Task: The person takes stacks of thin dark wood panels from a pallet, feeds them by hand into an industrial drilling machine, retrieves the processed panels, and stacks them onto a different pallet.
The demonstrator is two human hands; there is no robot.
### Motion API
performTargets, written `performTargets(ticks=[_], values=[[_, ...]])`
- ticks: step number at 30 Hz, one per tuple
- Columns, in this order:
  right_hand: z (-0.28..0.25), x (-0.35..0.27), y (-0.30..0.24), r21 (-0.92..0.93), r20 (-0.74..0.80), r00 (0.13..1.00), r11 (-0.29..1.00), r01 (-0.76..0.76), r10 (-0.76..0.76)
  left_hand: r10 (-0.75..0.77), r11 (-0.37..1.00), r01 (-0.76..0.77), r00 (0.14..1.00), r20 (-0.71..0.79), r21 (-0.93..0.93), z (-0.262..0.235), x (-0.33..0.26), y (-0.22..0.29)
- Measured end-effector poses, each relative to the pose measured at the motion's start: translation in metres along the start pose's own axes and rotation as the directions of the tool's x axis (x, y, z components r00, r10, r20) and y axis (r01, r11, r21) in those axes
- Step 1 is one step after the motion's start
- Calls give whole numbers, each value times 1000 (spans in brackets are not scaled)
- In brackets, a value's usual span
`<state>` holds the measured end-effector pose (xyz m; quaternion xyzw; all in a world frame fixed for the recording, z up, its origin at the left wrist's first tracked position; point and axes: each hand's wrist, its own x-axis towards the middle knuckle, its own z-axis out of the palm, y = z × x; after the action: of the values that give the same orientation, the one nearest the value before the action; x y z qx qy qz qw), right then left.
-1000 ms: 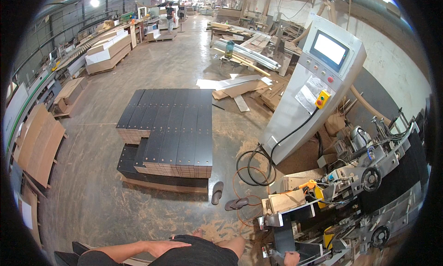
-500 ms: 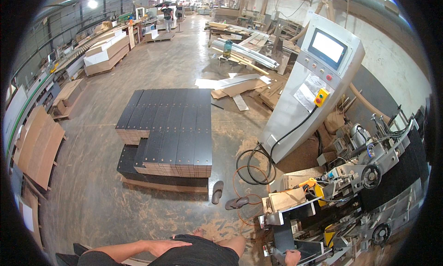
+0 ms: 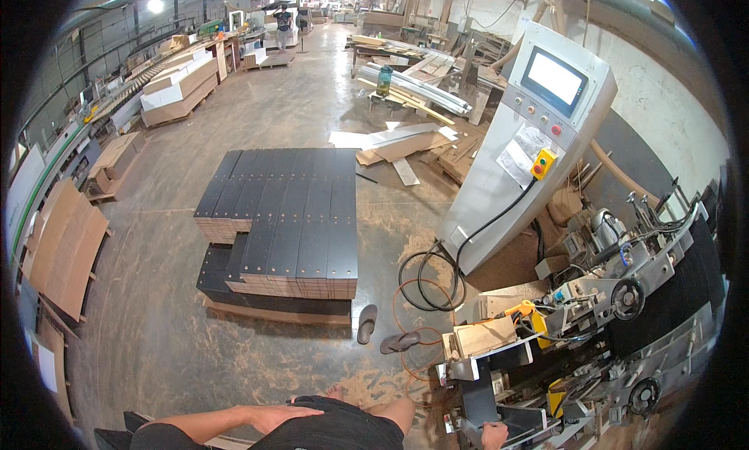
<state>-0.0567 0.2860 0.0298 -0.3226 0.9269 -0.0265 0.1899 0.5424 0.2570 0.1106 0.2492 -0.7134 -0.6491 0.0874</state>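
My left hand (image 3: 282, 416) lies flat on the black cloth over my thigh, fingers stretched out and holding nothing. Down at the right, my right hand (image 3: 493, 434) is curled at the near end of a narrow black panel (image 3: 477, 395). That panel sits in the front of a woodworking machine (image 3: 581, 310) with black handwheels and yellow parts. The fingertips of the right hand are partly hidden, but they seem closed on the panel's edge.
Ahead stands a pallet stack of black panels (image 3: 300, 204) with small holes. Two sandals (image 3: 367, 324) lie on the floor beside it. A grey control cabinet (image 3: 499, 177) rises at the right, with coiled black cable (image 3: 425, 282) at its foot. Far off, a person (image 3: 282, 25) stands.
My hands and the black panel stay put. Far off, the person has turned or shifted slightly.
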Motion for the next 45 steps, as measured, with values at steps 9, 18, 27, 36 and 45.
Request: performTargets(ticks=[9,18,27,36,45], values=[[9,8,13,-101,6,993,987,121,-121,-1,999,1,1000,-1,-38,-1,2,3],[15,16,14,-49,34,999,999,5,-3,-22,998,22,1000,5,-53,-1,4,1],[11,8,11,-102,13,995,990,97,-96,-18,997,17,1000,-6,-69,3,3,-3],[24,17,12,169,-189,982,986,6,26,2,999,-2,1000,-3,-51,3,5,-2],[5,5,-10,108,-97,989,989,-102,112,0,999,1,1000,5,-38,1,4,4]])
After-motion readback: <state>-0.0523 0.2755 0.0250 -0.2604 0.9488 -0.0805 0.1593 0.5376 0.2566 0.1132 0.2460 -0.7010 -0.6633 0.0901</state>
